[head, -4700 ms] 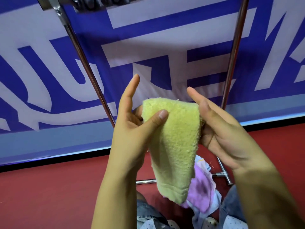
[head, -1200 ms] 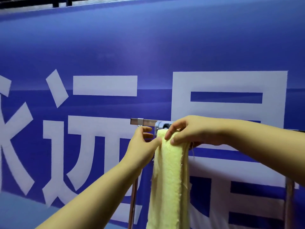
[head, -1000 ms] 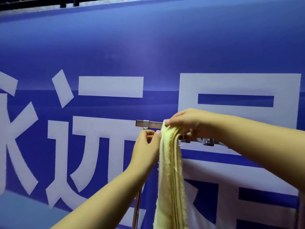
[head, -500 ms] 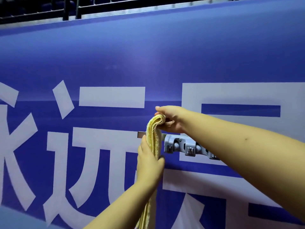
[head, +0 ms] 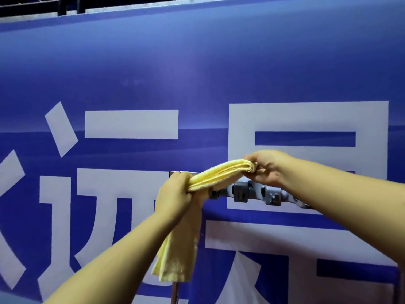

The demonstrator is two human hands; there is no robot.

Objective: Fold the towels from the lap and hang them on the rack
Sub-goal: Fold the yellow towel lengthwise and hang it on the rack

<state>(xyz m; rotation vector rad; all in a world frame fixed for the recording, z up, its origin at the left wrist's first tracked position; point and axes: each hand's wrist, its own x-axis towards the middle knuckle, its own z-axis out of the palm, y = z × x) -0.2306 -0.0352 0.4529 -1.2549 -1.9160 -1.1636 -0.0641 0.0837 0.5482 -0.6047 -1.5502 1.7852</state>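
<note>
A folded yellow towel [head: 215, 174] stretches between my two hands just above the rack's top bar [head: 254, 193]. My right hand [head: 267, 166] pinches the towel's folded end at the upper right. My left hand [head: 175, 196] grips the towel lower down on the left, at the bar's left end. The rest of the towel hangs down below my left hand, beside the rack's upright pole [head: 174, 292]. The grey-blue clips on the bar show between my hands.
A large blue banner [head: 197, 73] with white characters fills the background behind the rack. A dark railing [head: 65, 5] runs along the top edge. Another rack pole [head: 397, 290] shows at the lower right edge.
My right hand has carried the towel's top end rightward and down along the bar, so the upper part now lies nearly level. My left hand has closed round the towel.
</note>
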